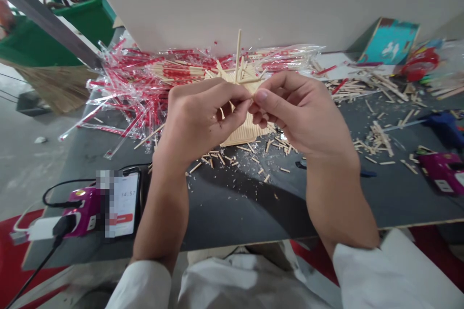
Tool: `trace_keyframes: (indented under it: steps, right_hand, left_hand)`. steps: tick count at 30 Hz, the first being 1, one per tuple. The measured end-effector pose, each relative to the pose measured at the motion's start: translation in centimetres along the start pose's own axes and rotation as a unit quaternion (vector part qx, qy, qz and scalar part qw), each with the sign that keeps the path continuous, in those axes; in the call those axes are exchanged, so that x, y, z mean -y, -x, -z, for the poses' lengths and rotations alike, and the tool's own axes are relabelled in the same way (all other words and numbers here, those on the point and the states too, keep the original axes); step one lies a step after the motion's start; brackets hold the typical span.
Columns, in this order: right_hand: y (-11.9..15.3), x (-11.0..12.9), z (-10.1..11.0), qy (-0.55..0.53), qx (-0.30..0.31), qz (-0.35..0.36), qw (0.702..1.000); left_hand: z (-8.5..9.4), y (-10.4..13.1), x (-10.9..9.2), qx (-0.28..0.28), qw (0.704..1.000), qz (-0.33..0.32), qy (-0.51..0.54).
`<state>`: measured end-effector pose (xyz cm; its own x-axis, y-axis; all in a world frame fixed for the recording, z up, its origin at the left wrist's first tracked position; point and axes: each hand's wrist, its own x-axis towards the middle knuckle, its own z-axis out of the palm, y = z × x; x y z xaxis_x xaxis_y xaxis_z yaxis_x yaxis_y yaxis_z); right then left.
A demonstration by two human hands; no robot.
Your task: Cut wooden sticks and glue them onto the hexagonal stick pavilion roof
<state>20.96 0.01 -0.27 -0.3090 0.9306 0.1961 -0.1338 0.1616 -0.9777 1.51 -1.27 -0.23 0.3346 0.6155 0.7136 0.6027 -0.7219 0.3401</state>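
Note:
My left hand (203, 118) and my right hand (300, 113) meet fingertip to fingertip above the middle of the table. Both are closed in a pinch; whatever sits between the fingertips is too small and hidden to make out. Just behind and below them stands a model built from pale wooden sticks (250, 130), with a flat ribbed base. One thin stick (239, 55) rises upright from it, and shorter ones slant around its foot. My fingers cover part of the model, so I cannot tell whether they touch it.
Red-and-clear plastic wrappers (134, 91) heap at the back left. Cut stick pieces (380, 137) litter the dark table (246, 222). A phone (125, 205) and a purple power adapter (83, 210) lie front left, a second purple adapter (440, 171) and a blue tool (444, 128) at right.

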Motion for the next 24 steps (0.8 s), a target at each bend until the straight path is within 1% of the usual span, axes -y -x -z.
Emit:
trace_keyframes:
  steps: [6, 11, 15, 18, 21, 22, 24]
  right_hand:
    - [-0.1, -0.1, 0.1, -0.012, 0.014, 0.006, 1.000]
    - [0.0, 0.2, 0.0, -0.004, 0.006, -0.015, 1.000]
    - [0.1, 0.1, -0.3, 0.021, -0.014, -0.004, 1.000]
    - [0.2, 0.3, -0.6, 0.073, -0.043, 0.028, 0.996]
    - [0.3, 0.6, -0.3, 0.125, -0.054, 0.053, 0.989]
    - [0.2, 0.6, 0.0, 0.142, -0.057, 0.060, 0.986]
    - [0.0, 0.6, 0.9, 0.182, -0.083, 0.089, 0.976]
  left_hand:
    - [0.1, 0.2, 0.2, 0.031, 0.999, 0.024, 0.002]
    - [0.3, 0.0, -0.2, 0.037, 0.998, 0.046, 0.006]
    - [0.1, 0.0, -0.3, 0.047, 0.997, 0.056, 0.000]
    - [-0.3, 0.0, -0.5, 0.034, 0.997, 0.059, -0.022]
    - [-0.4, -0.2, -0.8, 0.023, 0.997, 0.060, -0.037]
    - [-0.4, -0.3, -0.9, 0.014, 0.997, 0.062, -0.039]
    - [-0.1, -0.4, -0.8, -0.033, 0.996, 0.067, -0.046]
